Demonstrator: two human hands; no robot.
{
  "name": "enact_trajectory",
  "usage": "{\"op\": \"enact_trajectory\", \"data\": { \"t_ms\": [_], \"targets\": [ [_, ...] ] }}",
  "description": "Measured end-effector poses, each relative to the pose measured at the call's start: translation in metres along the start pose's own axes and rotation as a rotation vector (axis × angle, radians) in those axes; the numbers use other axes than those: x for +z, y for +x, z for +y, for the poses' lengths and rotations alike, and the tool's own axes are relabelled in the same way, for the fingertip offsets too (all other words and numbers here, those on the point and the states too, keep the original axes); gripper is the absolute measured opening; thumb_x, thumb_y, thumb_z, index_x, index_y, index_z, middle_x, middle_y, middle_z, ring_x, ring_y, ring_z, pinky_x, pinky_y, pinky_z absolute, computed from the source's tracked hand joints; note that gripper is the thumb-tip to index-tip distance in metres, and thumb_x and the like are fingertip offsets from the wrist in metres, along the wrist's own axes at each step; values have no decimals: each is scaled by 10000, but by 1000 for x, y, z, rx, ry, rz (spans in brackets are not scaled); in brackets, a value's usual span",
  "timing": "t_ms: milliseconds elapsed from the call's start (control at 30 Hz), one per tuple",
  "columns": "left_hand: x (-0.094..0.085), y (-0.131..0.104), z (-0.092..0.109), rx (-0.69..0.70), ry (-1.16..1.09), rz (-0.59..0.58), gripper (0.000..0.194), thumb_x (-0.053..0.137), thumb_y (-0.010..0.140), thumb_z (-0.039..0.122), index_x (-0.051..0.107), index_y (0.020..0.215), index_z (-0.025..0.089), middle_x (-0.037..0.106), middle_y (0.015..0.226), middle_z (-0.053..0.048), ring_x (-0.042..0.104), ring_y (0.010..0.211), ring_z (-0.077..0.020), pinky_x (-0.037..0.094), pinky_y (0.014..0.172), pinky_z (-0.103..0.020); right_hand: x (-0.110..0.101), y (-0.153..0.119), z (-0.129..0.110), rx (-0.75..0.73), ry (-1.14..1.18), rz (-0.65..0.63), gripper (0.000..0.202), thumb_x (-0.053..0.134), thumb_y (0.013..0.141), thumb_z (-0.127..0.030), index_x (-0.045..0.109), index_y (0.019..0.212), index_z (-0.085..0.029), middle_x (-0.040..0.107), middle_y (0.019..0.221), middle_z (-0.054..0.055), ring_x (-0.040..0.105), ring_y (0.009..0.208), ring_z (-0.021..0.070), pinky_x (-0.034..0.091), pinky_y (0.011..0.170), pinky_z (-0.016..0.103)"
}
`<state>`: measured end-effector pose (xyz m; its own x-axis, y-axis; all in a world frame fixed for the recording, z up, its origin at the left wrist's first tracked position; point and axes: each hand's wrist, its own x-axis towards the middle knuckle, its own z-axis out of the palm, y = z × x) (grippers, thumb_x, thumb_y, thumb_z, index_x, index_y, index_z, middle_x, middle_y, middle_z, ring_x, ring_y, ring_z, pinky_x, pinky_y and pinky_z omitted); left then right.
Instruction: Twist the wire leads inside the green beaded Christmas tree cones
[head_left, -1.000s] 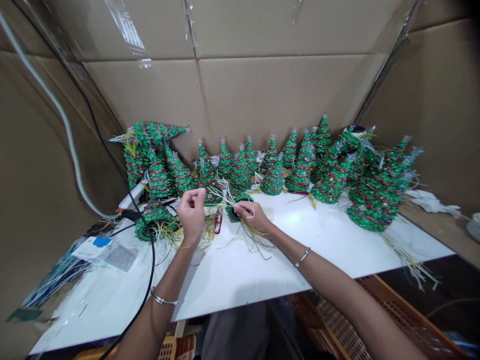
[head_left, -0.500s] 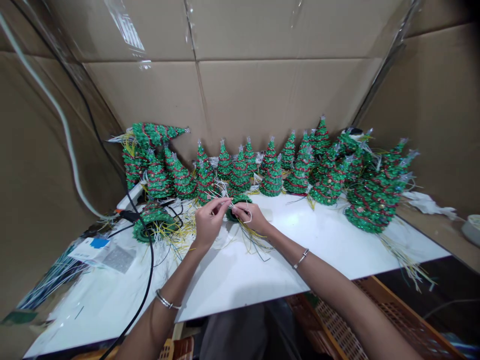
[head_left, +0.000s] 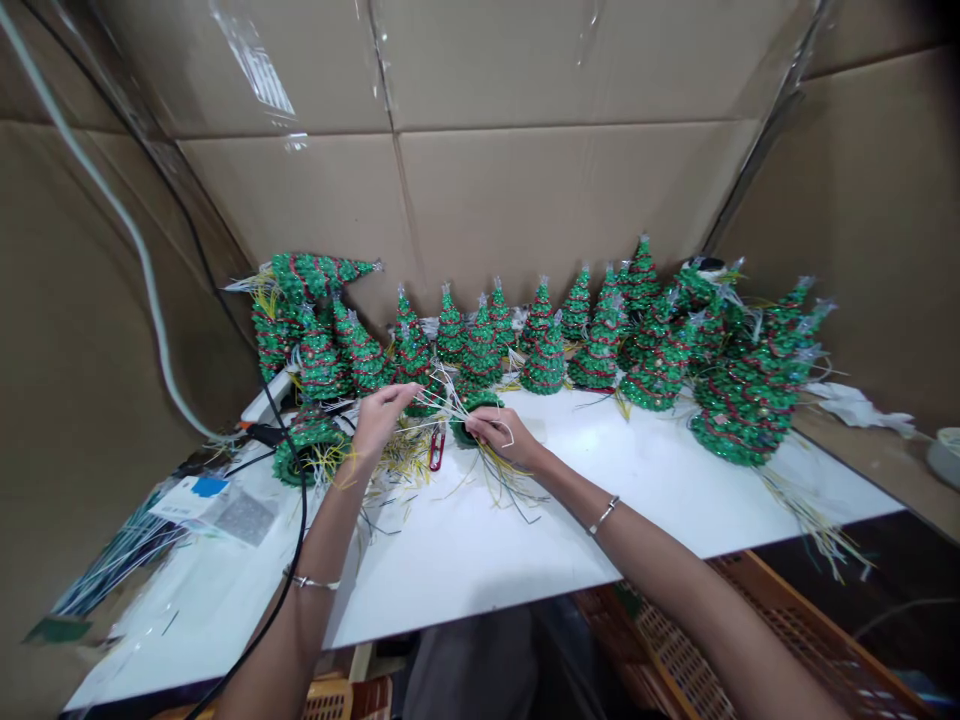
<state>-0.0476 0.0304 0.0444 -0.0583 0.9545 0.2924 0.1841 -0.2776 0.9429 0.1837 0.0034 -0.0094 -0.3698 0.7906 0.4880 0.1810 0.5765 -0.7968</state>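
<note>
Now the left grip [head_left: 381, 418], moved leftward, and the right grip [head_left: 501, 436] both pinch white wires [head_left: 451, 406].

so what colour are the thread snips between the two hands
The thread snips are red; the head view shows them.

The left forearm [head_left: 330, 515] and right forearm [head_left: 667, 565] are bare as far as I can see. Back from the left grip [head_left: 377, 424], partway along the arm, sits a slim silvery bangle [head_left: 315, 583]. Behind the right grip [head_left: 502, 437] there's a second bangle [head_left: 604, 515], equally narrow and shiny. Below and between both grips I notice dark grey clothing [head_left: 469, 670], softly creased, its finer detail lost in shadow.
</note>
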Motion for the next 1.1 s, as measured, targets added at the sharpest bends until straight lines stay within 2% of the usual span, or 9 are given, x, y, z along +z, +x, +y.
{"op": "enact_trajectory", "data": {
  "t_ms": [67,133,200,333,467,767,933,1100],
  "targets": [
    [6,4,4,-44,1,-213,410,737,704,552,785,891,190,756,1011,-75,643,1007,-252,460,921,-349,-1,0,0,-4,-12,-11,388,463,978,-432,630,761,-156,535,643,-4,502,597,110,380,588,222],
    [13,10,9,-68,-37,-320,442,725,718,570,782,947,197,747,1067,-83,641,1029,-263,463,910,-359,-1,1,0,-7,-27,-17,394,461,978,-436,635,763,-156,536,641,-3,506,603,113,384,596,224],
    [19,16,13,-79,-70,-361,459,734,710,577,782,959,195,746,1063,-96,648,990,-262,475,846,-349,-2,1,0,-6,-33,-16,397,463,975,-445,639,767,-157,539,642,0,507,612,118,386,601,227],
    [28,23,18,-126,-146,-376,473,794,653,556,782,942,182,754,921,-105,651,804,-213,468,696,-298,-2,1,-1,1,-33,-24,417,453,973,-467,636,761,-159,531,637,2,494,618,125,382,594,230],
    [35,20,19,-144,-252,-300,451,829,609,535,773,862,166,746,892,-96,631,699,-170,448,610,-267,-1,1,0,13,-25,-19,420,451,971,-477,631,762,-160,529,639,1,485,618,124,379,590,228],
    [58,12,7,-121,-491,102,441,876,494,450,738,801,165,742,891,-72,648,743,-145,452,629,-238,1,0,2,24,39,34,378,467,969,-434,604,748,-159,535,652,-5,483,597,111,369,582,226],
    [60,13,5,-129,-554,191,432,865,466,421,721,781,164,736,918,-69,648,797,-145,464,675,-235,1,0,0,54,58,52,370,485,955,-445,610,755,-159,546,655,-3,482,597,112,367,575,225],
    [54,19,2,-139,-507,244,406,814,564,429,723,860,166,727,896,-54,588,658,-100,379,543,-209,1,1,-1,58,69,54,366,489,951,-443,602,745,-163,538,650,-4,474,596,112,367,570,223]
  ]
}}
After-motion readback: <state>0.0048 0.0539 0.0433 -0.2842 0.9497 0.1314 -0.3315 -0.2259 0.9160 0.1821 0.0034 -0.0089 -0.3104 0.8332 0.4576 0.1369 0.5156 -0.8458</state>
